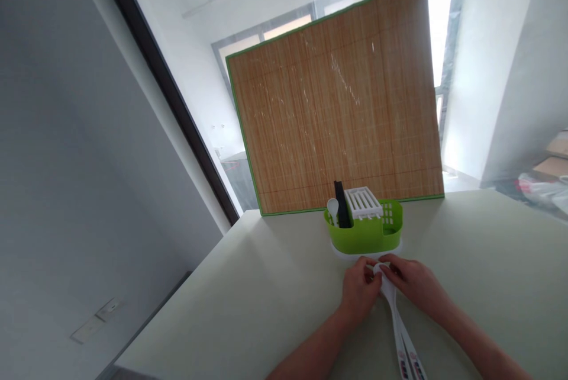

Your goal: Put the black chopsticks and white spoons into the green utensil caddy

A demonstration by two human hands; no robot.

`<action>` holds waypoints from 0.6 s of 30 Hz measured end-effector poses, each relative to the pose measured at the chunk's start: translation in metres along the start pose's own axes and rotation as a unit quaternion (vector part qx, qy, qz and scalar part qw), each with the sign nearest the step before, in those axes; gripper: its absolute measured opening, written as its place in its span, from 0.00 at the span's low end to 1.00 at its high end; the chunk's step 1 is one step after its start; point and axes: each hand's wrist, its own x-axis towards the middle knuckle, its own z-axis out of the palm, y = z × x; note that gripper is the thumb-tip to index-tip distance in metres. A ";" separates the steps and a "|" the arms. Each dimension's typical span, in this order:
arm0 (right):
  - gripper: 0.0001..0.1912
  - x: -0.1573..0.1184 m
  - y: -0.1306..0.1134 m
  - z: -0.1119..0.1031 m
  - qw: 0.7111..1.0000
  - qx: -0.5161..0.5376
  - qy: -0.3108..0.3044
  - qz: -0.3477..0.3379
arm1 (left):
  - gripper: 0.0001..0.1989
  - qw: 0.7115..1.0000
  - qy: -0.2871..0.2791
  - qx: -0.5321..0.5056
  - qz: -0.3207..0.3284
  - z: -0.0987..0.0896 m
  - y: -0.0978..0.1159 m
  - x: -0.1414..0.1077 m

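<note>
Two long-handled white spoons point(389, 291) lie on the table with their bowl ends together and their handles spreading slightly toward me. My left hand point(358, 288) is closed at the left edge of the spoon bowls, thumb and fingers pinching there. From the right, my right hand point(415, 280) grips the same bowl ends, its fingertips over their top. The fingers partly hide the bowls, so how they nest cannot be told. Just beyond both hands stands a green utensil caddy point(361, 242) on a white base.
In the caddy stand a small white spoon point(333, 208) and a black upright piece point(342, 205), with a white slatted rack point(364, 201) on top. A bamboo mat point(341, 102) with green edging leans behind the pale table point(275, 285). A grey wall point(110, 161) rises at left.
</note>
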 end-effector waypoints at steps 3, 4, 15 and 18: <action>0.19 0.000 0.000 0.008 0.999 0.030 0.005 0.011 | 0.05 0.999 0.015 -0.028 -0.004 -0.001 -0.001 0.001; 0.19 0.001 0.000 0.010 0.999 0.043 0.000 0.010 | 0.05 0.999 0.019 -0.042 -0.007 -0.001 -0.002 0.001; 0.21 0.000 -0.009 0.011 0.994 0.103 -0.023 0.001 | 0.08 0.996 0.034 -0.084 -0.023 -0.008 -0.005 0.005; 0.22 0.000 -0.012 0.012 0.995 0.101 -0.006 0.011 | 0.08 0.996 0.045 -0.070 -0.011 -0.009 -0.008 0.005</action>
